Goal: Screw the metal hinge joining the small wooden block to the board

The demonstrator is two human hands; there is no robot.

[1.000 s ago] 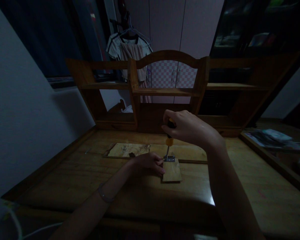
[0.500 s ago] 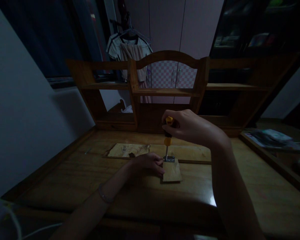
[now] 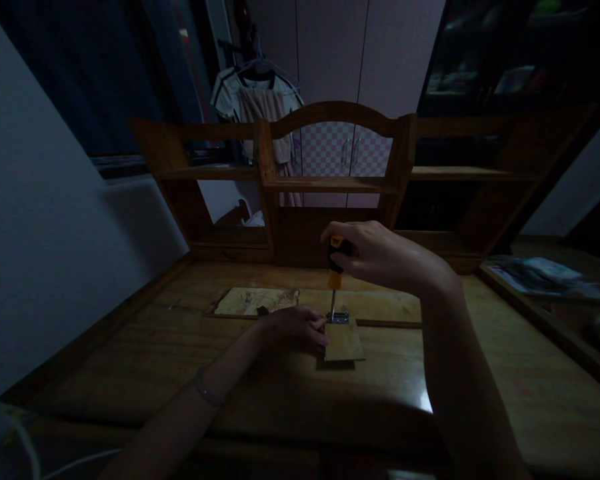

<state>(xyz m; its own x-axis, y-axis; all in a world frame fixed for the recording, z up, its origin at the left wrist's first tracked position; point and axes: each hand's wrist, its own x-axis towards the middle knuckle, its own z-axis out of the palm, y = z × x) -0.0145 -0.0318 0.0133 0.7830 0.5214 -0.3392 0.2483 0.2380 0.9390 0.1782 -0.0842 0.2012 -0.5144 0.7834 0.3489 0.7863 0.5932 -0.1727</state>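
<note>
A dim room with a pale wardrobe [image 3: 330,53] lay well beyond the person's fingers [image 3: 344,231]; nearer stood a wooden shelf unit [image 3: 330,183]. Beneath the fingers spread the worktop [image 3: 155,353], with a long board [image 3: 380,305] just past the left ones, its left end stained. The right hand [image 3: 367,250] had its fingers wrapped around the handle of a screwdriver [image 3: 335,279] that pointed down below them. The left hand [image 3: 303,325] had its fingers drawn narrow, seemingly pinching the left edge of a small wooden piece [image 3: 344,341] just to their right. At that piece's far edge, beside the left fingertips, sat a metal hinge [image 3: 341,318], the screwdriver's tip at its left end. The step in hand looked like turning a screw, itself too small to make out; the next move called for steady downward pressure, with the piece held from twisting.
</note>
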